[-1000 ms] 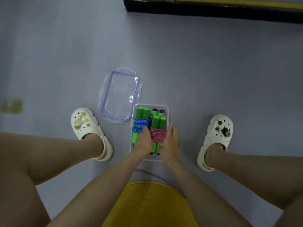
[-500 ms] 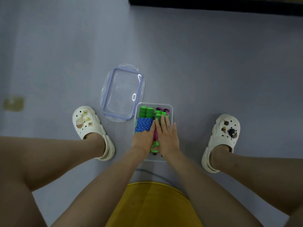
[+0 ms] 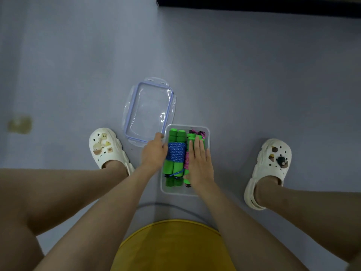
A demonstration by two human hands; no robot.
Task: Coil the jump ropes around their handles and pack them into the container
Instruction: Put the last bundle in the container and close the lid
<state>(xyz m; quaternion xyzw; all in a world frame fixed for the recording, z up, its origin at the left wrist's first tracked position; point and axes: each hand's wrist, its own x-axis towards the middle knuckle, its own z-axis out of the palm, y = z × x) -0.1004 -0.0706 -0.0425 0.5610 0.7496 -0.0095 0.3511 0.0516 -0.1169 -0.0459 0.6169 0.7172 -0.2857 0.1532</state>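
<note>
Pink jump rope [image 3: 187, 161] largely hidden beneath the flat right hand [image 3: 200, 165]

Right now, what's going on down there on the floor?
A person is packing jump ropes. The blue-rope bundle and pink-rope bundle lie in the clear container. The right hand presses flat on the pink one; the left hand touches the near corner of the lid, grip unclear.

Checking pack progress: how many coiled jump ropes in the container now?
2. The blue-rope bundle lies in the left half of the container; the pink-rope bundle lies in the right half, under the right hand. Any beneath would be hidden.
</note>
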